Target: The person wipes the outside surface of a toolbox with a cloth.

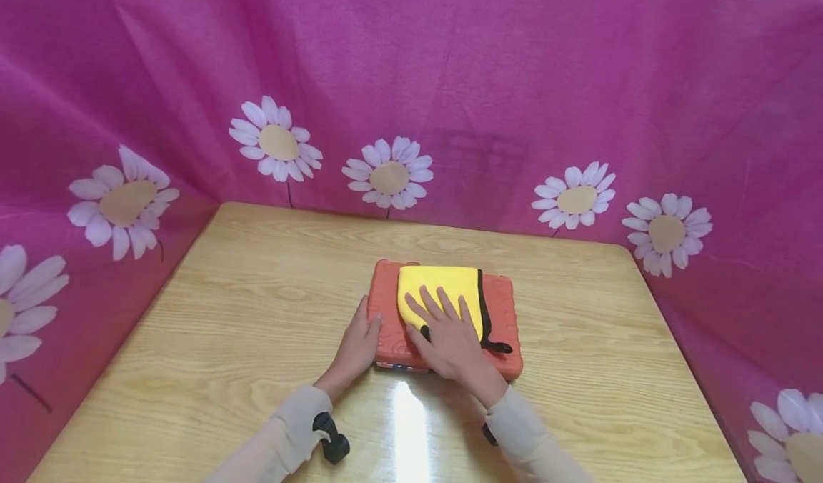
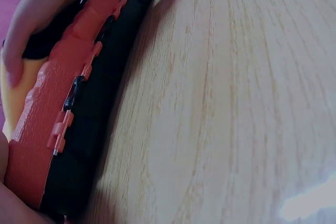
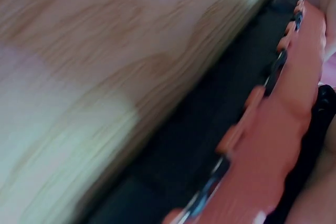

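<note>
A red plastic case (image 1: 383, 290) with a black lower half (image 2: 79, 166) lies flat on the table. On its lid is a folded yellow cloth (image 1: 444, 277) with black edging and a black loop at the right. My right hand (image 1: 453, 344) rests flat on the cloth, fingers spread. At the case's left edge, my left hand (image 1: 356, 344) holds it, thumb on the lid and fingers along the side. Both wrist views show the case's near side with its hinge-like joints; most of each hand is out of frame there.
The wooden table (image 1: 257, 311) stretches around the case, with a bright light reflection at its front. A magenta curtain (image 1: 450, 76) printed with white daisies hangs along the back and both sides. Black wrist straps (image 1: 331, 440) sit on the pale sleeves.
</note>
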The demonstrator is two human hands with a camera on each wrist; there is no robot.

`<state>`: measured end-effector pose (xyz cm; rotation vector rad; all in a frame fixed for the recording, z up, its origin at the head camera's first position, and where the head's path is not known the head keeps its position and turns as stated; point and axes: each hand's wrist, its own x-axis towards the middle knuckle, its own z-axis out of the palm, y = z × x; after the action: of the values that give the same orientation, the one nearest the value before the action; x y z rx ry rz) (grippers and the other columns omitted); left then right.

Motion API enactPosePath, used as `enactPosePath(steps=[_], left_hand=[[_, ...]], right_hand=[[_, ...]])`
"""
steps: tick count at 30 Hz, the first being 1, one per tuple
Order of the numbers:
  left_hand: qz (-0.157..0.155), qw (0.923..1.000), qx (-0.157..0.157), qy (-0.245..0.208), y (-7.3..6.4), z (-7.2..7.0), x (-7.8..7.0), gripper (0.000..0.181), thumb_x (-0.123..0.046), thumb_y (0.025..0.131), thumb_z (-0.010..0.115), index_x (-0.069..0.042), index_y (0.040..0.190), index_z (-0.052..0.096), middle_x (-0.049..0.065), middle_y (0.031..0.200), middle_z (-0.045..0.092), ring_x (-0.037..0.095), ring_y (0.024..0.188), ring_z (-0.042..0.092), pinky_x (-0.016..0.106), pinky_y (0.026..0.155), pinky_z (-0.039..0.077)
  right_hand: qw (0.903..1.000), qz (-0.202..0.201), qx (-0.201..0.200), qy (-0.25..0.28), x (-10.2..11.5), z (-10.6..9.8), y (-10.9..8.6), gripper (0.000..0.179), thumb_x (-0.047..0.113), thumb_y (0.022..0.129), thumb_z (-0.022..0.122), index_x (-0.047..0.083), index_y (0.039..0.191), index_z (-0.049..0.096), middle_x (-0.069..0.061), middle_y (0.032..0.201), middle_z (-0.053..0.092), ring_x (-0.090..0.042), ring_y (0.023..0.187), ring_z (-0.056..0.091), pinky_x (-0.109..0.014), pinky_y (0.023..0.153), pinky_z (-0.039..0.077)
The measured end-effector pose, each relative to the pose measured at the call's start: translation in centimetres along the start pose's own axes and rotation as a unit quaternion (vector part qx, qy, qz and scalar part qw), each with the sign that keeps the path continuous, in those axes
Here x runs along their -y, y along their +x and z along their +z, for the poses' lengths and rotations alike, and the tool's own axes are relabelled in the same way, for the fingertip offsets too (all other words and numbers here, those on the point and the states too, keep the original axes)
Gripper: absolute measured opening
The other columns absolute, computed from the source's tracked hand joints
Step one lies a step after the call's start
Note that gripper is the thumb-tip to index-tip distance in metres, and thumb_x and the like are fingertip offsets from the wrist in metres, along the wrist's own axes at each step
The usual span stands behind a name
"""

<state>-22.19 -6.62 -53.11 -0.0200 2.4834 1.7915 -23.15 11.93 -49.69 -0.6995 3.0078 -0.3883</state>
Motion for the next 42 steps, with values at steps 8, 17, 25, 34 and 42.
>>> enactPosePath(steps=[8, 17, 25, 34, 42], left_hand=[[-0.008, 0.9998, -0.012, 0.014, -0.2, -0.2, 0.0, 0.059, -0.021, 0.110, 0.032, 0.005, 0.157, 0.009, 0.023, 0.162, 0.017, 0.036, 0.149, 0.013, 0.050, 0.120, 0.012], [-0.014, 0.9996, -0.018, 0.018, -0.3, -0.3, 0.1, 0.059, -0.021, 0.110, 0.032, 0.006, 0.157, 0.010, 0.024, 0.162, 0.017, 0.036, 0.149, 0.014, 0.050, 0.119, 0.013], [-0.012, 0.9996, -0.020, 0.018, -0.2, -0.3, 0.2, 0.059, -0.022, 0.110, 0.032, 0.006, 0.156, 0.010, 0.024, 0.162, 0.017, 0.037, 0.149, 0.014, 0.050, 0.119, 0.013], [-0.005, 0.9997, -0.021, 0.014, -0.1, -0.1, 0.2, 0.058, -0.021, 0.110, 0.032, 0.006, 0.157, 0.010, 0.024, 0.161, 0.019, 0.037, 0.149, 0.015, 0.051, 0.119, 0.014], [0.005, 0.9998, -0.016, 0.011, -0.1, 0.1, 0.1, 0.056, -0.020, 0.110, 0.031, 0.003, 0.158, 0.011, 0.022, 0.162, 0.020, 0.035, 0.149, 0.015, 0.050, 0.119, 0.014]], right_hand=[[0.9998, 0.015, -0.011, 0.004, -2.5, -0.3, -1.3, 0.056, 0.047, 0.105, 0.038, 0.026, 0.157, 0.034, -0.005, 0.163, 0.024, -0.031, 0.151, 0.011, -0.058, 0.119, 0.002], [0.9987, 0.035, -0.037, 0.006, -5.1, -0.4, -2.6, 0.056, 0.045, 0.105, 0.042, 0.024, 0.157, 0.035, -0.007, 0.163, 0.025, -0.033, 0.151, 0.012, -0.059, 0.118, 0.001], [0.9962, 0.055, -0.064, 0.020, -7.1, -0.4, -3.7, 0.055, 0.043, 0.105, 0.041, 0.022, 0.156, 0.037, -0.010, 0.162, 0.026, -0.035, 0.150, 0.013, -0.060, 0.118, 0.003], [0.9885, 0.080, -0.086, 0.095, -6.8, -1.3, -3.9, 0.054, 0.042, 0.107, 0.037, 0.019, 0.156, 0.038, -0.013, 0.160, 0.031, -0.039, 0.148, 0.017, -0.062, 0.117, 0.002], [0.9675, 0.063, -0.099, 0.224, -3.8, -2.4, -3.3, 0.052, 0.042, 0.108, 0.038, 0.020, 0.155, 0.039, -0.011, 0.158, 0.036, -0.037, 0.148, 0.021, -0.062, 0.117, 0.003]])
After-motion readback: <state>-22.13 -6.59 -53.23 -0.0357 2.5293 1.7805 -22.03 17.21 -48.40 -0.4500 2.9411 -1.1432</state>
